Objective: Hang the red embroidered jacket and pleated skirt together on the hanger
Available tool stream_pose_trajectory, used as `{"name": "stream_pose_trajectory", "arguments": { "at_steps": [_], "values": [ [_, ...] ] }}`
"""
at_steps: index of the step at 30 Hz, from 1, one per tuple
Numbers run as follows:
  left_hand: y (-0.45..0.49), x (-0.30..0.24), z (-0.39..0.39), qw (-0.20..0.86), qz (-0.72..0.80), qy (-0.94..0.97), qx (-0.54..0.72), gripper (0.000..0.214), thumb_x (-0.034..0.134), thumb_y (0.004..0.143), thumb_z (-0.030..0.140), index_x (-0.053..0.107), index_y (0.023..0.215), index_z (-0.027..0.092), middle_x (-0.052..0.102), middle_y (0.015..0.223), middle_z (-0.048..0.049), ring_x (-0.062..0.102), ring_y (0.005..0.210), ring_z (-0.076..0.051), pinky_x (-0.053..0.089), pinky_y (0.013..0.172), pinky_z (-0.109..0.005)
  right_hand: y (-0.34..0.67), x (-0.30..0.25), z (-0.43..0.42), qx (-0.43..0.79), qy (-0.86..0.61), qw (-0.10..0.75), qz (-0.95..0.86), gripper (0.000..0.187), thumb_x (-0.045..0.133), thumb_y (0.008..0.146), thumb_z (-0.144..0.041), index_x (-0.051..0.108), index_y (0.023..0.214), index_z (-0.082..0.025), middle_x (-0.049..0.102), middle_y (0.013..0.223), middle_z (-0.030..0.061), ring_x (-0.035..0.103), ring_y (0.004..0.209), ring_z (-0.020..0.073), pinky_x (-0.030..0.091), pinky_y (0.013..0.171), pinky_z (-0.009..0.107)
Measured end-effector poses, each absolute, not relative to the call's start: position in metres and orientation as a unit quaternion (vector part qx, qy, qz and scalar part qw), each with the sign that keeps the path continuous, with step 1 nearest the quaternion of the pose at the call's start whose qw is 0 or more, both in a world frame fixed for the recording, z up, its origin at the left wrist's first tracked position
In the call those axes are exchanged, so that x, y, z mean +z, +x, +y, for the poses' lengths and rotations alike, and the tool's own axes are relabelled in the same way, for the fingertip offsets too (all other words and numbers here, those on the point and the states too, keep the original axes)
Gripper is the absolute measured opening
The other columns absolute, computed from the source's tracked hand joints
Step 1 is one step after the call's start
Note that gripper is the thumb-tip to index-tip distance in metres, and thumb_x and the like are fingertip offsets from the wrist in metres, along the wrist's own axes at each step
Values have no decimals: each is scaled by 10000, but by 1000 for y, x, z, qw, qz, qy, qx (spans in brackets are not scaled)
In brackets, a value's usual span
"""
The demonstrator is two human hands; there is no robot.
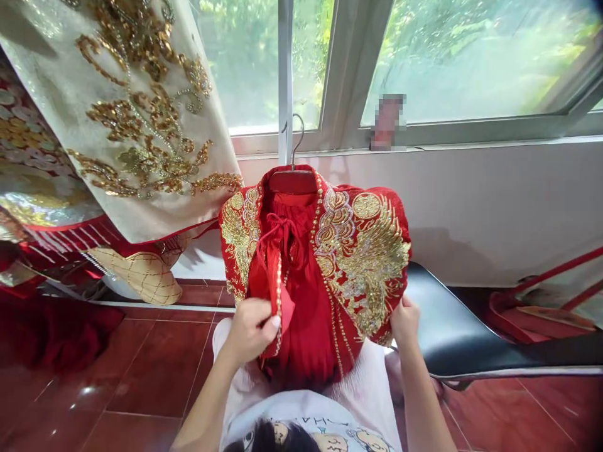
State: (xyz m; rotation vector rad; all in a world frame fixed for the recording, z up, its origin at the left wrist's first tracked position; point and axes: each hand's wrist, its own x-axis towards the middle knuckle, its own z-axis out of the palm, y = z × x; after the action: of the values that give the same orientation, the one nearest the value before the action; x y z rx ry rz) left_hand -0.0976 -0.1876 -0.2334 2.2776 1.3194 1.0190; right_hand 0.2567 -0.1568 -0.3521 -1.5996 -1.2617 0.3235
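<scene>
A red jacket (362, 251) with gold embroidery hangs on a hanger (295, 154) in front of me, its lower part over my lap. Inside it shows a pleated red garment (304, 295) with a tied bow at the neck. My left hand (254, 326) pinches the beaded front edge of the jacket, folding it so the inner side shows. My right hand (406, 319) is closed on the jacket's outer edge at the right, by the sleeve; the fingertips are partly hidden behind the cloth.
A cream cloth (155, 144) with gold sequins hangs at the left, above a padded beige piece (141, 276). To the right lies a black padded seat (461, 326). A window (471, 63) and a pale wall (452, 188) stand behind; the red tiled floor (146, 370) is below.
</scene>
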Motion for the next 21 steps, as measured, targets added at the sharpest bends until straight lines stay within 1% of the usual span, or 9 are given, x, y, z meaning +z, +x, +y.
{"name": "stream_pose_trajectory", "arguments": {
  "at_steps": [2,4,7,9,11,13,15,18,21],
  "values": [
    [-104,-230,-172,113,502,737,438,350,309,907,371,478,646,211,535,620,-21,524,600,-164,433,627,-293,254,-340,-157,105,-687,550,-464,426,388,875,-552,640,948,-217,696,912,182,673,859,398,544,736,552],
    [-112,-242,-144,47,595,650,470,269,385,901,369,580,911,184,641,880,-84,610,842,-221,484,794,-354,243,-323,-163,64,-699,571,-426,419,451,861,-525,610,1105,-224,661,1097,198,638,1013,410,486,899,596],
    [-123,-280,-106,10,662,620,421,606,621,754,300,446,1297,96,515,1329,-214,472,1269,-328,402,1044,-467,206,-289,-178,-27,-671,599,-436,366,458,892,-447,557,1218,-314,607,1192,154,569,1139,387,403,1037,580],
    [-128,-304,-92,18,676,617,403,663,604,726,179,398,1349,86,437,1420,-230,417,1336,-320,383,1075,-454,171,-267,-188,-82,-624,614,-476,409,487,897,-396,506,1301,-332,577,1214,143,542,1178,379,417,1041,558],
    [-133,-318,-87,20,689,604,401,526,497,763,105,463,1288,107,516,1348,-212,512,1245,-280,442,1003,-411,131,-251,-195,-120,-593,620,-500,646,550,869,-379,312,1466,-307,430,1401,165,404,1318,429,347,1087,613],
    [-141,-321,-91,20,699,591,401,365,411,810,97,552,1146,123,635,1144,-178,614,1046,-248,494,873,-368,91,-242,-195,-129,-579,605,-532,909,583,844,-391,10,1543,-300,182,1568,147,116,1443,482,166,1127,711],
    [-152,-314,-103,19,709,581,400,240,396,843,142,600,969,138,673,924,-133,635,856,-227,495,756,-336,55,-241,-185,-95,-552,559,-612,961,572,847,-388,-91,1539,-325,91,1614,90,-79,1461,474,17,1114,761],
    [-163,-297,-136,6,718,570,399,191,402,834,165,582,769,167,648,754,-87,595,705,-198,452,677,-316,10,-245,-151,14,-475,450,-756,770,517,885,-283,138,1554,-305,264,1581,94,45,1480,427,25,1134,737],
    [-151,-281,-184,-15,711,574,405,192,391,793,136,530,673,192,599,640,-53,558,623,-179,424,635,-303,-12,-252,-114,112,-401,364,-833,551,497,921,-218,392,1461,-252,447,1466,141,321,1410,360,207,1147,649]
  ]
}}
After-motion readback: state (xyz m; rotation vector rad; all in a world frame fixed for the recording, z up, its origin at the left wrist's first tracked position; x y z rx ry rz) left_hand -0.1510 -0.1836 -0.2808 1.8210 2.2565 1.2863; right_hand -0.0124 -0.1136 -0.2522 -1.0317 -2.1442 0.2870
